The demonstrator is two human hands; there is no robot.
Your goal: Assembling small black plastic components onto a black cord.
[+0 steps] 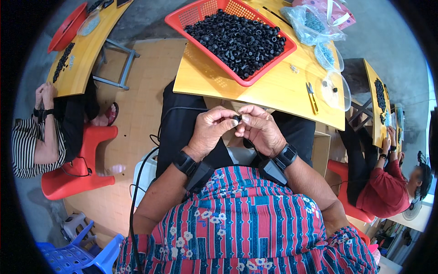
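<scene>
My left hand point(211, 131) and my right hand point(263, 129) meet over my lap, just off the table's front edge. Between the fingertips of both is a small black round part point(237, 118), mostly covered by the thumbs. Both hands are closed in a pinch on it. Beyond them, a red plastic basket point(269, 63) on the table carries a heap of similar small black parts point(237, 41). Whether my right fingers also hold some tinier piece cannot be made out.
On the yellow table point(205, 82) lie yellow-handled snips point(312, 98), a clear lid point(340, 93) with a few black parts, small silvery pieces point(294, 69) and a bag of bluish pieces point(315, 23). Co-workers sit left point(39, 137) and right point(383, 192). A black cable point(134, 205) runs beside my left arm.
</scene>
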